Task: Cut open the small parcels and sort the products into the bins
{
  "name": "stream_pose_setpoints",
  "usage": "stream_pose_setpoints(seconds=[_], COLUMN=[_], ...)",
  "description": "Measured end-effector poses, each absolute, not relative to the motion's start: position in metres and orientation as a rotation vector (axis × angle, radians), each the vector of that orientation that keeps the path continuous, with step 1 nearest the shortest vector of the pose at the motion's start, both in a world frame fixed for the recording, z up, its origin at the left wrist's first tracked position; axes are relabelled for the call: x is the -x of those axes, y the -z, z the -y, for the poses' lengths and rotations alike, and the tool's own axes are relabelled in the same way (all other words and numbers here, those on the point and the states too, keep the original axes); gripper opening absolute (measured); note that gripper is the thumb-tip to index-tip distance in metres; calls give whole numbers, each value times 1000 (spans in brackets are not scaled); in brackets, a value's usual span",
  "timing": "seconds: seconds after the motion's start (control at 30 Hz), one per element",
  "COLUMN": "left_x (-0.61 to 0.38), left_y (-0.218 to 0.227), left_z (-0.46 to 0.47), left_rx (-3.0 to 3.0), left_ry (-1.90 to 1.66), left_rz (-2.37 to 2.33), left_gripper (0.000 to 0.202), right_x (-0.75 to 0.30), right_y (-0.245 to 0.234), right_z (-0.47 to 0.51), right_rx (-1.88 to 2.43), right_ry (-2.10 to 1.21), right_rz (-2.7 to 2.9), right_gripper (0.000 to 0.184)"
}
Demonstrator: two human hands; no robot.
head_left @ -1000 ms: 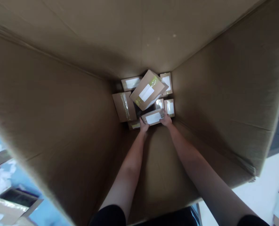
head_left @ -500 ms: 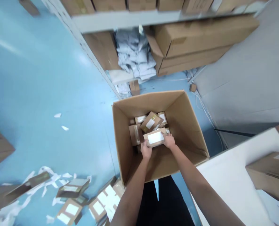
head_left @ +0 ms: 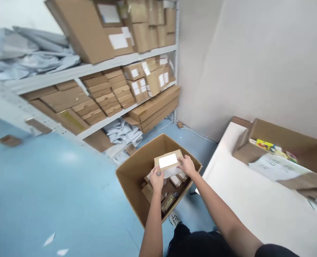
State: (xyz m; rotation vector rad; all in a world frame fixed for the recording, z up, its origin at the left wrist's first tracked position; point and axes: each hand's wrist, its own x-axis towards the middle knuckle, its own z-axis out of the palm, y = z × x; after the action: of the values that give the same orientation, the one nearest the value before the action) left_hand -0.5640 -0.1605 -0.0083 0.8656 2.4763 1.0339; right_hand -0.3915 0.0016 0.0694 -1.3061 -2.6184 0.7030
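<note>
Both my hands hold one small cardboard parcel with a white label on top, raised above a big open carton on the blue floor. My left hand grips its near left end with the fingers wrapped round. At the right end, my right hand is closed on the parcel. Several more small taped parcels lie in the bottom of the carton, under my hands.
A metal shelf rack stacked with flat cardboard boxes and grey mailer bags stands behind the carton. A white table to the right bears an open brown box and papers. Scraps of paper lie on the floor at lower left.
My hands have lifted the labelled parcel from the bottom of the carton to above its rim. My view has pulled back and tilted up to the shelves and the table.
</note>
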Motion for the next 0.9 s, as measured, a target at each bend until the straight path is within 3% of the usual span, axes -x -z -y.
stream_pose_setpoints(seconds=[0.27,0.4,0.57,0.73,0.9], left_x=[396,243,66,-30,-56], left_y=[-46,-37,-14,-9,-5], left_z=[46,3,-12,-40,-55], left_rx=[-1272,-1386,-1525,-1619,-1739], left_ry=[-1087,-969,-821,-509,-276], left_rz=[-2176,-1919,-1600,-1494,-1561], left_gripper=[49,43,49,60,64], right_x=[168,8,-161,-230,-237], right_y=[-97,-74,-40,-7,25], right_z=[-21,3,54,88,106], right_rx=[1668,1898,2138,2190,2105], right_ry=[-615,-566,-569,-727,-1164], right_rz=[2175,1954,1744,1548,1468], right_gripper=[46,48,61,77,89])
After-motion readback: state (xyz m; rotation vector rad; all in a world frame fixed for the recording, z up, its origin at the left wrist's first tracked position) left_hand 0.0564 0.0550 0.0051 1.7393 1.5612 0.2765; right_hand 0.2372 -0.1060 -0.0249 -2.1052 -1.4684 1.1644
